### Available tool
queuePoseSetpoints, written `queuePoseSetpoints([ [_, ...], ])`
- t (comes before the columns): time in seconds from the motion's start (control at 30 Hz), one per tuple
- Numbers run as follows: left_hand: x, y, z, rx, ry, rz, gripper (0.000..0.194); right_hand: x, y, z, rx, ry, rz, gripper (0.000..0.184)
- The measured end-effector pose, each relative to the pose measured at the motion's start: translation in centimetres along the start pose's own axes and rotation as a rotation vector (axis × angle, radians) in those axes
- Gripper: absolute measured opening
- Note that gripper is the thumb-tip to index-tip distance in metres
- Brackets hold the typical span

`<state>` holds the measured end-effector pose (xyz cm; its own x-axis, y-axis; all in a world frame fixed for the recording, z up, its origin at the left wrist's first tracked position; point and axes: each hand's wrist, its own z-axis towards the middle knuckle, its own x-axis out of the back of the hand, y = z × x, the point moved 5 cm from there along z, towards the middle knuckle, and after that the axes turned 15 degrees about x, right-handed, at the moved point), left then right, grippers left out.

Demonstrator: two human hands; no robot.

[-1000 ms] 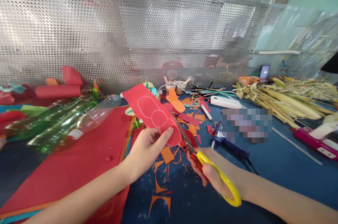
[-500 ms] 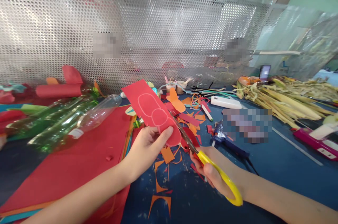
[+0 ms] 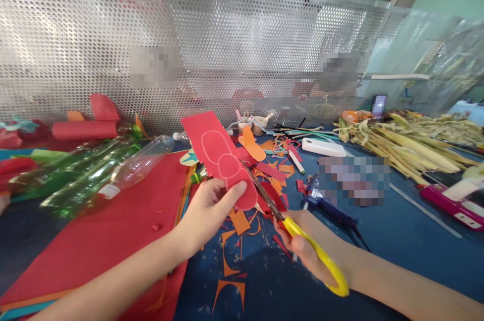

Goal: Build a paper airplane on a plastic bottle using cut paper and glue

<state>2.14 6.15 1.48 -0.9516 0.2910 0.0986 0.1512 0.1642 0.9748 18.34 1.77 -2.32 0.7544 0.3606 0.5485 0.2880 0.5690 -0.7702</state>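
Observation:
My left hand [image 3: 212, 207] pinches the near end of a red foam strip [image 3: 219, 157] that carries pale outlined rounded shapes, and holds it up tilted over the blue table [image 3: 378, 240]. My right hand [image 3: 306, 248] grips yellow-handled scissors [image 3: 298, 233]. Their blades run along the strip's right edge, at the rounded near end. Red and orange offcuts [image 3: 242, 220] lie right under both hands.
A large red sheet [image 3: 109, 240] covers the table's left side, with clear and green plastic bottles [image 3: 94, 175] beside it. Paper scraps, a white case [image 3: 321, 147], a glue gun [image 3: 325, 202] and dried husks [image 3: 408, 142] lie on the right. A perforated metal screen [image 3: 227, 49] closes the far side.
The red strip has turned a little, its far end swinging right and up. The scissors have crept slightly further along its edge; both hands have stayed nearly in place.

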Motion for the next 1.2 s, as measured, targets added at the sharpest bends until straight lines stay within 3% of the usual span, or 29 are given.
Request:
queuePoseSetpoints([
  [0.23, 0.9, 0.6, -0.1, -0.1, 0.165, 0.039, 0.031, 0.2, -0.5, 0.0, -0.046, 0.01, 0.043, 0.068],
  [0.5, 0.9, 0.4, 0.0, -0.099, 0.161, -0.031, 0.028, -0.1, 0.4, 0.0, 0.006, 0.029, -0.01, 0.068],
  [0.67, 1.0, 0.2, 0.3, -0.104, 0.167, 0.014, 0.029, -1.1, 1.7, -0.2, -0.075, -0.01, 0.043, 0.064],
  [0.93, 0.2, 0.2, 0.4, -0.124, 0.099, 0.059, 0.027, -0.6, -0.7, 0.2, 0.064, -0.118, 0.116, 0.071],
  [1.2, -0.6, -0.1, -0.2, -0.086, 0.015, 0.037, 0.025, -0.7, -1.1, 0.1, 0.059, -0.037, 0.12, 0.073],
])
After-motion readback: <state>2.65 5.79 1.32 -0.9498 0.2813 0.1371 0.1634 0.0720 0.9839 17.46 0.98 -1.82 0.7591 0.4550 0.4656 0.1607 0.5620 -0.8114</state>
